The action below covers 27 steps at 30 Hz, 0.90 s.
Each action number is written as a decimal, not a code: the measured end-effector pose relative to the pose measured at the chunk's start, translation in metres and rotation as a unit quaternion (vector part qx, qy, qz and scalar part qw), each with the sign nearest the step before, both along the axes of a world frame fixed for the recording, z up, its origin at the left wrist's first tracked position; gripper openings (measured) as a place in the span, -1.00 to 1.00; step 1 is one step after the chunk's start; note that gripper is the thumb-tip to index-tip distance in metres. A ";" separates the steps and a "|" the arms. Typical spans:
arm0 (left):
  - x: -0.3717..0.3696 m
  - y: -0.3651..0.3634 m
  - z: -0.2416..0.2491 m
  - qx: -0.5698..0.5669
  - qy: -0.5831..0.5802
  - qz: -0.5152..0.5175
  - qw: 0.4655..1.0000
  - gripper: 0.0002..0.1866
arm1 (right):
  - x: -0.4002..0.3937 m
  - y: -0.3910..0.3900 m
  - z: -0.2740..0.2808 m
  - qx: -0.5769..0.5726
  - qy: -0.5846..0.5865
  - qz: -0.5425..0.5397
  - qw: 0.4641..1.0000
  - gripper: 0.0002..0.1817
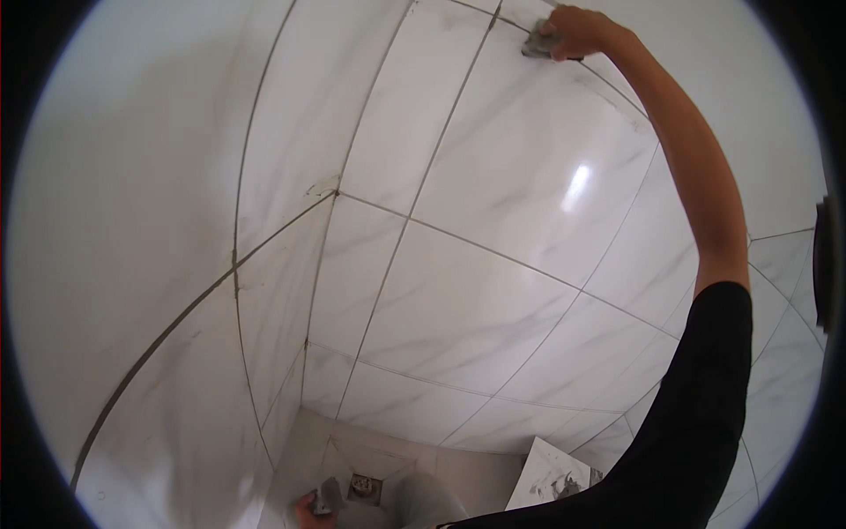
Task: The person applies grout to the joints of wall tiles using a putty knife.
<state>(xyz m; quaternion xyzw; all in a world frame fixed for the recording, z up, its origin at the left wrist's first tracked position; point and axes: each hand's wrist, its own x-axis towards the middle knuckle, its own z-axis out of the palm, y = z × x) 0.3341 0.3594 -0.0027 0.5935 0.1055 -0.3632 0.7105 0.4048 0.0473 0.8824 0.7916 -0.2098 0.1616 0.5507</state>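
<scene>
My right hand [582, 33] is raised high on the wall, fingers closed on a grey sponge [540, 40]. The sponge presses against the white marbled tile wall [511, 115], close to a dark grout line. Low in the view, my left hand [310, 511] is partly cut off by the frame edge. Its fingers wrap round a small grey block [327, 495], whose exact kind I cannot make out.
A square floor drain [365, 488] sits in the floor [308, 432] by my legs [423, 501]. To its right stands a white marbled slab or box [545, 472] with dark smears on top. Another tiled wall [159, 247] meets this one on the left. Something dark [824, 264] shows at the right edge.
</scene>
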 end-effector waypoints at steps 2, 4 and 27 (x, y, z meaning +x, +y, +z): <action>-0.001 0.000 -0.006 0.002 0.007 -0.001 1.000 -0.27 | -0.017 -0.005 0.000 0.067 -0.060 0.076 0.993 -0.35; -0.003 0.007 -0.040 -0.008 -0.190 -0.120 0.974 -0.32 | -0.015 -0.024 0.002 0.044 -0.083 0.174 0.980 -0.36; 0.006 0.005 -0.029 -0.133 0.168 0.106 0.971 -0.30 | 0.084 0.030 0.027 0.053 -0.269 0.119 0.954 -0.38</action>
